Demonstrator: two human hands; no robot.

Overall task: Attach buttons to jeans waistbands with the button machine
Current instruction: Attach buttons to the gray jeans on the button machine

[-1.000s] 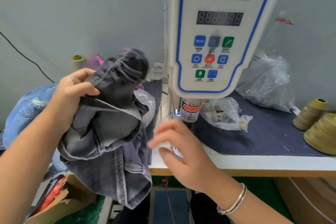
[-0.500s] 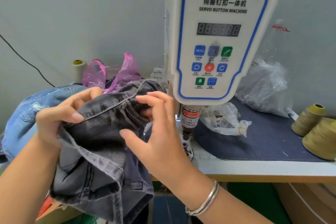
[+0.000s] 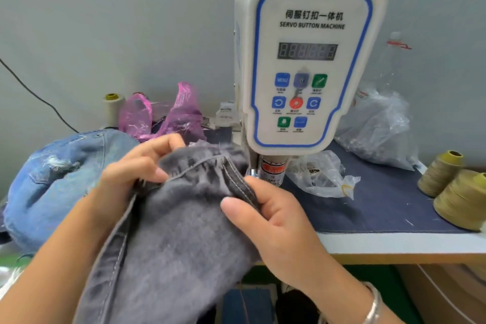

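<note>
A worker readies a pair of grey jeans (image 3: 173,231) for the servo button machine (image 3: 307,60), gripping the waistband (image 3: 202,166) at two points and holding it just short of the machine's press head (image 3: 272,169). The left hand (image 3: 131,173) pinches the band between thumb and curled fingers, its knuckles raised and its wrist coming in low from the near left. The right hand (image 3: 276,216) clamps the band's stitched end, thumb laid flat on top and fingers tucked out of sight beneath the cloth, with a silver bangle (image 3: 373,305) at the wrist.

The band hangs gathered between the two hands, the rest of the garment falling away below them toward the floor. Just beyond the right hand's fingertips stands the press head; whether a button is already loaded there cannot be made out.

To do this step well, it seems the band should be pulled taut and flat between the grips so that no pucker sits under the head, and the stitched end fed in square. The right hand's fingers look close to the head, so they would be wise to stay back on the cloth. Beyond the left hand lie blue jeans (image 3: 60,181) and a pink bag (image 3: 168,113); thread cones (image 3: 457,192) sit well off to the right.
</note>
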